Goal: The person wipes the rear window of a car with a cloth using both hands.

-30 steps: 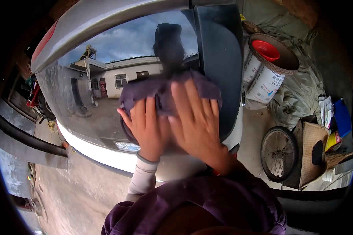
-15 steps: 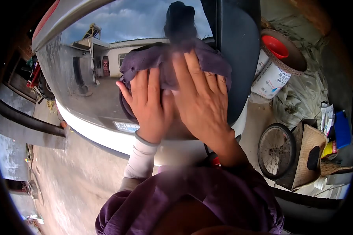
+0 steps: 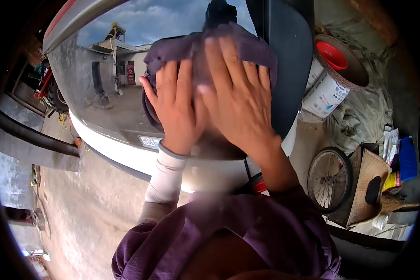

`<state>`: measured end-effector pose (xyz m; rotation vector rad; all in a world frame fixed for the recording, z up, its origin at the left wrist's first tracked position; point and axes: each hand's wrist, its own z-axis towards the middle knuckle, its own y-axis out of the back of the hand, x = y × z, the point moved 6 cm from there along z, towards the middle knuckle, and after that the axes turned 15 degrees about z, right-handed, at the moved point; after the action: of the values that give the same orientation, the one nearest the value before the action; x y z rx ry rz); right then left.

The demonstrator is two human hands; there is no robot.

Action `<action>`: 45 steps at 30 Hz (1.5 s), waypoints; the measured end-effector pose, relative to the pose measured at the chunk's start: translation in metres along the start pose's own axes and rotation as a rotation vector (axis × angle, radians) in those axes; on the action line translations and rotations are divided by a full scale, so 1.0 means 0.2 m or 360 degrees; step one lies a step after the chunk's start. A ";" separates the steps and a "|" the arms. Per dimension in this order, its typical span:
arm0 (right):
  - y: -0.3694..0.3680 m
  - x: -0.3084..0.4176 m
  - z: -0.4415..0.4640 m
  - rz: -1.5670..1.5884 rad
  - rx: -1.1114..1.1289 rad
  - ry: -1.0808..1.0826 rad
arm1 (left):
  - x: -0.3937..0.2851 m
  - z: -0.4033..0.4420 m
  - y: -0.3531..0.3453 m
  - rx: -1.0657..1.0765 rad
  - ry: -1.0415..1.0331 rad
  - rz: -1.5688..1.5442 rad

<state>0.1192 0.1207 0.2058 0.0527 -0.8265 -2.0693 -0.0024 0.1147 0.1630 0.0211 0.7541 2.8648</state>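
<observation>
At the frame's upper centre, the soft purple fabric cloth lay against the glossy dark car window. The left hand and right hand rested on it, each grip open, fingers extended. Even, flat-palmed pressure with folds smoothed seemed best.

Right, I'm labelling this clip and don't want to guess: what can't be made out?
All in the head view:
Glass under the cloth: hidden by the cloth, left hand and right hand.
Cloth's middle: blurred by a hazy patch.
Sticker print: too small.
Car top: cut off by the upper edge.
</observation>
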 end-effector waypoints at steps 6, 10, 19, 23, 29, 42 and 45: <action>-0.02 0.01 -0.18 -0.0019 0.0175 -0.0101 | 0.01 -0.16 -0.04 0.0008 0.0126 -0.0032; -0.09 -0.02 -0.34 0.0065 0.0248 -0.0116 | -0.02 -0.38 -0.07 0.0204 0.0107 -0.0018; 0.01 -0.04 0.14 -0.0132 -0.0103 0.0119 | 0.08 0.22 0.02 -0.0126 -0.0095 0.0091; 0.03 -0.05 0.30 -0.0164 -0.0404 0.0319 | 0.11 0.40 0.04 -0.0265 -0.0079 0.0140; -0.03 -0.01 0.04 -0.0102 -0.0006 0.0048 | 0.07 0.12 0.01 -0.0062 0.0006 0.0077; -0.06 -0.04 0.03 -0.0016 -0.0105 0.0012 | 0.05 0.12 0.03 -0.0067 -0.0170 0.0002; 0.02 -0.05 0.18 0.0014 -0.0470 0.0143 | 0.03 0.35 0.05 -0.0179 -0.0283 0.0001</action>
<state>0.1163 0.1465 0.2324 -0.0197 -0.4600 -2.1435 -0.0062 0.1425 0.2288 0.2572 0.5584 2.8522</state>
